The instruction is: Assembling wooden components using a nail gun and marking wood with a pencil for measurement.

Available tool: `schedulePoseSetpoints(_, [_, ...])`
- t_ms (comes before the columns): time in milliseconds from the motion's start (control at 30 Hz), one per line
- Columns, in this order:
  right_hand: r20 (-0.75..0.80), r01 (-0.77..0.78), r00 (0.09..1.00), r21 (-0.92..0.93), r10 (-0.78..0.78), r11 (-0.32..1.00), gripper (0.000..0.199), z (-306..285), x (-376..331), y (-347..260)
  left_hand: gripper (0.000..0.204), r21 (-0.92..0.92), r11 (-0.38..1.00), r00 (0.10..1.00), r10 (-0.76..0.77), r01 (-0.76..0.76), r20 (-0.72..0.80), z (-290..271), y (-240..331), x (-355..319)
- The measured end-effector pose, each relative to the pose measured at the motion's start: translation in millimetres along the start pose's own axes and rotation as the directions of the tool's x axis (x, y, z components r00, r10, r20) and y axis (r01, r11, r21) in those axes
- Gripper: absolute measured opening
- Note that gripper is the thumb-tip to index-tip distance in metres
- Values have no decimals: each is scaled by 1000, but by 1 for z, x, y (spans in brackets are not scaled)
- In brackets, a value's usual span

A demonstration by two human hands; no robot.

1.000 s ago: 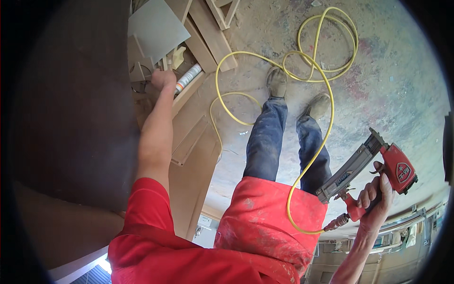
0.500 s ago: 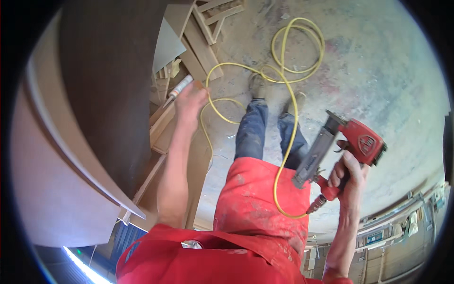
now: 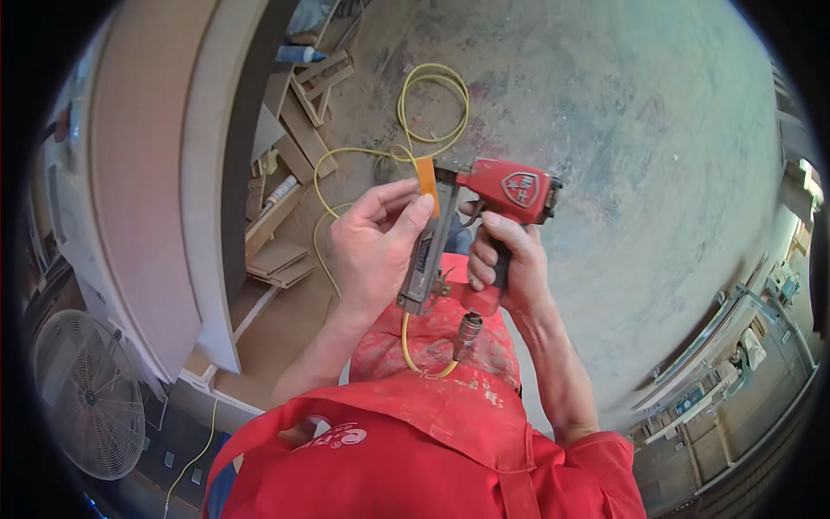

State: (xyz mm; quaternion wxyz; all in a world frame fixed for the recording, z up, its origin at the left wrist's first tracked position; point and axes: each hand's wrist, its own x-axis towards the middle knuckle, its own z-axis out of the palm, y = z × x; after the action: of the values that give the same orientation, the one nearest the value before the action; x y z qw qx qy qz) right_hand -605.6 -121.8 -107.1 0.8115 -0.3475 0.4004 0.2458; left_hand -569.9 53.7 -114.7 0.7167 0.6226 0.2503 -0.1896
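My right hand (image 3: 506,259) grips the handle of a red pneumatic nail gun (image 3: 506,186), held up in front of my chest. The gun's grey metal magazine (image 3: 425,259) runs down toward me. My left hand (image 3: 376,246) pinches a small orange strip (image 3: 426,183) at the top of the magazine, fingers resting along its side. A yellow air hose (image 3: 432,108) leaves the fitting under the handle, loops by my red shirt and coils on the dusty floor.
A tall curved wooden panel (image 3: 164,173) stands at my left. Wood offcuts (image 3: 281,259) and a sealant tube (image 3: 281,192) lie on the floor beside it. A floor fan (image 3: 86,398) sits at lower left. Shelving or machinery (image 3: 735,346) lines the right edge.
My left hand left the sealant tube by the offcuts and came to the nail gun with an orange strip. My right hand brought the gun in from the right to centre.
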Motion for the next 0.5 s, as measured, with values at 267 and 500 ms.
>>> schedulePoseSetpoints(267, [104, 96, 990, 30, -98, 995, 31, 21, -27, -26, 23, 283, 946, 987, 157, -155, 13, 8, 24, -32])
schedulePoseSetpoints(500, [237, 132, 964, -44, -118, 990, 28, 40, -32, -38, 25, 283, 955, 985, 123, -85, -121, 2, 62, -60])
